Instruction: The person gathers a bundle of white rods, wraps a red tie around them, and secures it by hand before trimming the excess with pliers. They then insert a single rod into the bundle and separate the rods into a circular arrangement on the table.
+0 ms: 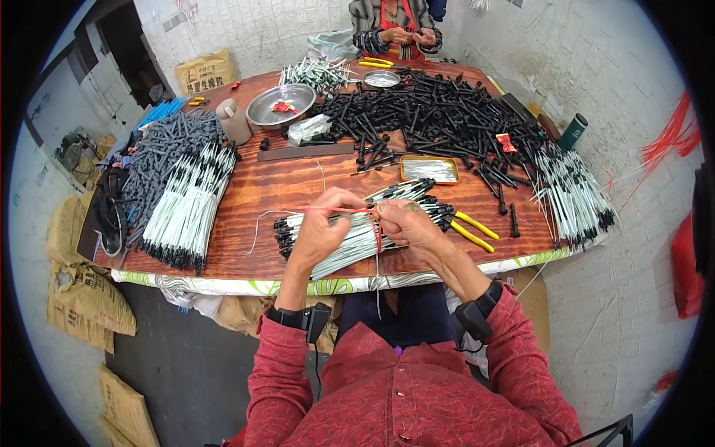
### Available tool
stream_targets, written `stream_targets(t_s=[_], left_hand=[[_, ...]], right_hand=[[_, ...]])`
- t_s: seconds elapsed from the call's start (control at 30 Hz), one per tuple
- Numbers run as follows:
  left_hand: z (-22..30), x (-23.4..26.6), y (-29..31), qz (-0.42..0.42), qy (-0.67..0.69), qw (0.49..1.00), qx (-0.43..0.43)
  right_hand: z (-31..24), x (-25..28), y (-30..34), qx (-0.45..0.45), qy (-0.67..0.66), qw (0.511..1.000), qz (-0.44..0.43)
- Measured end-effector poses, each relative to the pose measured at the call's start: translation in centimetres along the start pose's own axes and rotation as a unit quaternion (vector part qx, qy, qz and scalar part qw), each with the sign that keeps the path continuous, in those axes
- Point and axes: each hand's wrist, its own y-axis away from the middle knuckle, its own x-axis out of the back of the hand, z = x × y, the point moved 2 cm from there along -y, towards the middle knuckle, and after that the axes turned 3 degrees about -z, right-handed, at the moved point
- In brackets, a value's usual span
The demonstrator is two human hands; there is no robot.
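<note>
A bundle of thin pale rods with black ends (339, 253) lies on the table before me. Around it runs a red string (378, 237), whose end stretches out leftward above the rods. My left hand (325, 229) is closed in a pinch on this string over the bundle. Close beside it, my right hand (413, 229) has thumb and fingers pressed together on the string at the loop. A white cord hangs from the bundle over the table's front edge. Pliers with yellow handles (474, 229) lie right of the bundle, their jaws hidden.
Bundled rods lie left (182, 208) and right (572, 197). Behind are a heap of black plastic parts (424, 112), a steel bowl (261, 112) and a tin of thin pieces (430, 170). Grey parts (165, 149) cover the left. Another person's hands (410, 36) work at the far end.
</note>
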Motion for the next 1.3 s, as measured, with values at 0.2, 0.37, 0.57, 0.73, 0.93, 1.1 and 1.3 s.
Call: stream_targets(t_s=[0.2,0.37,0.57,0.73,0.93,1.1,1.3], left_hand=[[1.7,-0.5,-0.6,-0.038,0.078,0.994,0.061],[0.6,-0.9,-0.6,-0.036,0.177,0.977,0.115],[-1.0,-0.9,-0.9,0.019,0.222,0.963,0.148],[-1.3,-1.1,-1.2,0.046,0.222,0.96,0.162],[-1.7,-1.0,-1.1,0.062,0.161,0.965,0.197],[-2.9,-0.8,-2.0,0.057,0.148,0.974,0.16],[-1.8,-1.2,-2.9,0.027,0.195,0.965,0.172]], right_hand=[[0.0,0.3,0.0,0.003,-0.005,1.0,-0.004],[-0.1,0.3,-0.3,-0.004,0.01,1.0,0.004],[0.5,-0.8,-0.1,0.048,0.023,0.998,0.037],[3.7,-0.6,-0.1,0.147,0.035,0.983,0.104],[3.5,-2.4,5.3,0.236,0.465,0.829,0.202],[3.5,-0.9,5.4,0.201,0.456,0.86,0.109],[0.9,-0.4,3.0,0.366,0.377,0.847,0.079]])
